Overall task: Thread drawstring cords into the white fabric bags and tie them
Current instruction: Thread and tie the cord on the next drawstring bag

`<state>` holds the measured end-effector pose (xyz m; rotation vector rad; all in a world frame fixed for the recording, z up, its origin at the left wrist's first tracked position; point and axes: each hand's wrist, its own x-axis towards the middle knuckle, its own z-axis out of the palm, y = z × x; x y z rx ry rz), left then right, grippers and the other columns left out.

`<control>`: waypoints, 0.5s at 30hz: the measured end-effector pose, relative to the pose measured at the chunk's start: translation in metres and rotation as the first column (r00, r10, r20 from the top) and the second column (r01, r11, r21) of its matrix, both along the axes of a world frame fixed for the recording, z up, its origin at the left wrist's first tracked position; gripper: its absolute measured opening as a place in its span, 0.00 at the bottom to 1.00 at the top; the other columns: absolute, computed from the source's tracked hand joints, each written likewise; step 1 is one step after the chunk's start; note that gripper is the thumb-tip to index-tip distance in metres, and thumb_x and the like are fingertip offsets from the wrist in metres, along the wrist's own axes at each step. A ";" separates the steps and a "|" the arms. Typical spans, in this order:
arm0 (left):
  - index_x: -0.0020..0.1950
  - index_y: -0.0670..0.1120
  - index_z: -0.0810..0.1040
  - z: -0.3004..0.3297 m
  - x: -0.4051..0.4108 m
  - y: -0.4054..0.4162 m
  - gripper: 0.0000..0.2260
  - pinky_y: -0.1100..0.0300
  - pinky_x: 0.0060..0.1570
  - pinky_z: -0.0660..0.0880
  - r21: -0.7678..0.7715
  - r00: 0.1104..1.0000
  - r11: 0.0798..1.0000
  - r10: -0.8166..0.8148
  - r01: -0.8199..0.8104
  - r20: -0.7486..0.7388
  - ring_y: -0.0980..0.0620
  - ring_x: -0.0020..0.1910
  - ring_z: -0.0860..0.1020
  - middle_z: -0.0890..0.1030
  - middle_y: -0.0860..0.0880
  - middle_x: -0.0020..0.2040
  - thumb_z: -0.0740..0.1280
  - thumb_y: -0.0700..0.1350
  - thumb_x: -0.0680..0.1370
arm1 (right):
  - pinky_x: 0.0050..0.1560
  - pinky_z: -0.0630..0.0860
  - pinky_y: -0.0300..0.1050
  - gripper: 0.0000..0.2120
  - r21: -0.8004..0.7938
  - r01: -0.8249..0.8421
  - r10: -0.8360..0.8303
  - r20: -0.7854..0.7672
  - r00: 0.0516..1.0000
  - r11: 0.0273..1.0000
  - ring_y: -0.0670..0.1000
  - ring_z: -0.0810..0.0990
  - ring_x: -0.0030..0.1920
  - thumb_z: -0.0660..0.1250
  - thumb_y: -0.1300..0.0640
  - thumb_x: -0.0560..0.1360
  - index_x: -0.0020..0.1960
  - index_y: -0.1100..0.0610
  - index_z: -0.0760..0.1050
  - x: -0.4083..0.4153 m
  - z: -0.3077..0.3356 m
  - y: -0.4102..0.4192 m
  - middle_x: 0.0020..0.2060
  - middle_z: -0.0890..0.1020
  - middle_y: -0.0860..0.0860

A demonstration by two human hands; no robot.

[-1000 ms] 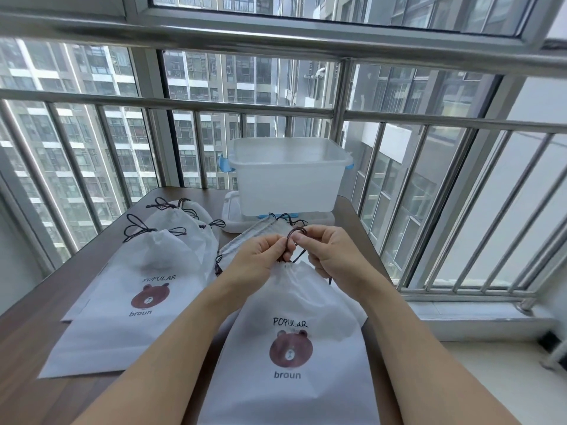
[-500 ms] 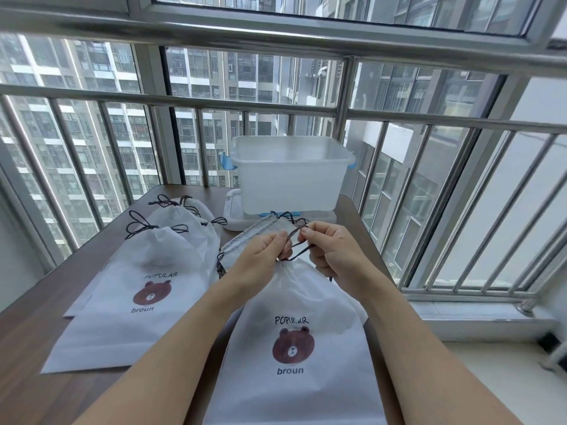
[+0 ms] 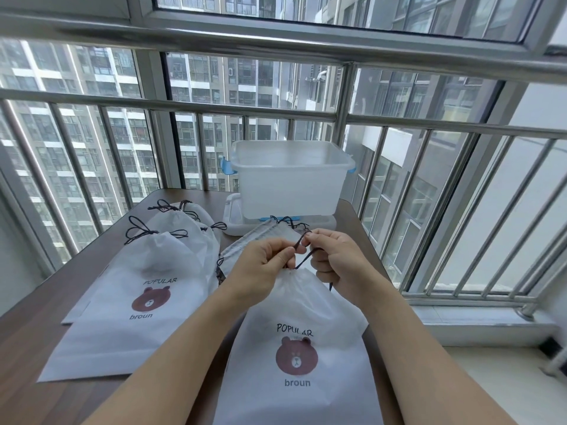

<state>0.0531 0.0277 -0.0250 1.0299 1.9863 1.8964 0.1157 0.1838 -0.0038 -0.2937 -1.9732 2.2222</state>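
Where the dark brown wooden bench (image 3: 27,332) meets the steel balcony railing (image 3: 306,113), a translucent white plastic storage box (image 3: 290,179) with blue clips stands on its flat white lid (image 3: 236,222), well behind the hands. At left lies a pile of white fabric drawstring bags (image 3: 132,289) printed with a brown bear, cords already tied; at least three show, though overlaps hide the exact count. Between that pile and the box, a flat stack of unthreaded white bags (image 3: 264,237) sits partly hidden by the left hand. One more white bear-printed bag (image 3: 300,348) lies nearest, its gathered mouth directly under both hands. The left hand (image 3: 264,265) and right hand (image 3: 337,259) each pinch the thin dark drawstring cord (image 3: 302,259) looping between them, just above the bag's mouth.
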 end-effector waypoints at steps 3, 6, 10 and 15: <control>0.56 0.46 0.77 0.000 0.001 0.000 0.08 0.67 0.45 0.74 0.039 1.000 0.999 0.005 -0.006 0.024 0.57 0.36 0.76 0.78 0.52 0.32 0.63 0.36 0.82 | 0.22 0.50 0.34 0.14 -0.035 0.026 -0.026 0.009 1.000 0.999 0.44 0.53 0.24 0.61 0.60 0.83 0.39 0.57 0.75 -0.002 -0.001 0.000 0.25 0.57 0.47; 0.54 0.45 0.76 0.005 0.001 -0.001 0.04 0.65 0.43 0.74 0.084 0.996 0.996 0.006 -0.014 0.086 0.56 0.35 0.77 0.79 0.51 0.32 0.64 0.37 0.81 | 0.21 0.50 0.35 0.13 -0.059 0.037 -0.037 0.009 0.999 0.998 0.44 0.53 0.24 0.61 0.60 0.83 0.40 0.56 0.75 -0.001 0.000 0.000 0.26 0.57 0.47; 0.49 0.42 0.83 0.008 0.005 -0.002 0.07 0.68 0.44 0.74 0.099 0.991 0.994 -0.066 0.054 0.119 0.57 0.37 0.77 0.80 0.50 0.34 0.65 0.38 0.81 | 0.20 0.48 0.36 0.14 -0.092 0.041 -0.037 0.050 0.998 0.995 0.44 0.52 0.24 0.61 0.59 0.82 0.39 0.56 0.75 0.000 0.002 -0.001 0.28 0.55 0.48; 0.54 0.39 0.84 0.008 0.008 -0.004 0.07 0.69 0.46 0.74 0.068 0.983 0.991 -0.125 0.117 0.135 0.58 0.40 0.81 0.84 0.52 0.38 0.68 0.36 0.78 | 0.23 0.46 0.37 0.15 -0.147 0.064 -0.050 0.095 0.994 0.987 0.45 0.52 0.24 0.62 0.59 0.81 0.36 0.55 0.75 -0.001 0.001 -0.002 0.26 0.55 0.46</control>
